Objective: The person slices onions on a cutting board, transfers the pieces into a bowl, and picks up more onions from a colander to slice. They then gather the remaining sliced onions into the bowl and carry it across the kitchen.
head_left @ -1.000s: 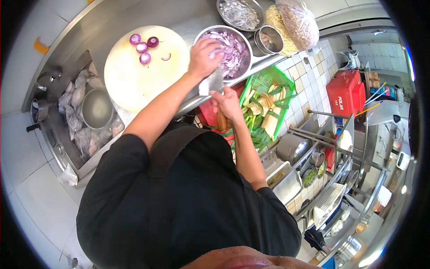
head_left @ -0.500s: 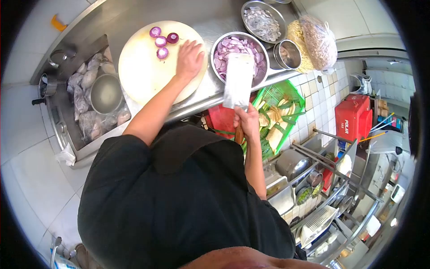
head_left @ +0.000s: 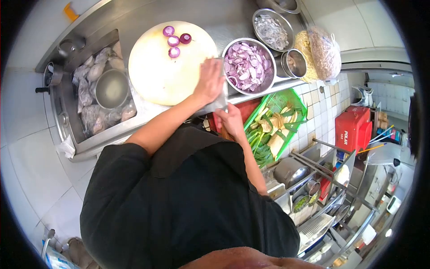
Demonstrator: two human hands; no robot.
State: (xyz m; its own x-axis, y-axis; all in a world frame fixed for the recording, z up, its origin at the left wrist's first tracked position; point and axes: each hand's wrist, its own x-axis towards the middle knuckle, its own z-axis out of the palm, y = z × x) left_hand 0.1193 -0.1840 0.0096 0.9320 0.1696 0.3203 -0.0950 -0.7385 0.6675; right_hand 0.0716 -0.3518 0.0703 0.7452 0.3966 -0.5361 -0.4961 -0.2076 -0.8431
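My right hand (head_left: pixel 230 120) grips a cleaver (head_left: pixel 220 102) by its handle at the counter's front edge. The broad blade stands at the right rim of the round cutting board (head_left: pixel 154 76), mostly hidden behind my left hand (head_left: pixel 209 83). That hand is stretched out flat, its fingers together over the blade. Several peeled purple onions (head_left: pixel 174 41) sit near the back of the board, some showing pale cut faces. Just right of the blade is a steel bowl (head_left: pixel 272 85) full of sliced purple onion (head_left: pixel 247 67).
Bagged meat and a metal bowl (head_left: pixel 111 89) fill the sink on the left. Behind the onion bowl are a bowl of greyish pieces (head_left: pixel 271 32), a steel pot (head_left: pixel 295 63) and bulging bags (head_left: pixel 323 54). A green basket of leafy vegetables (head_left: pixel 273 130) sits below the counter edge.
The cleaver has moved left from over the onion bowl to the board's right rim. My left hand has shifted right and down from the board onto the blade.
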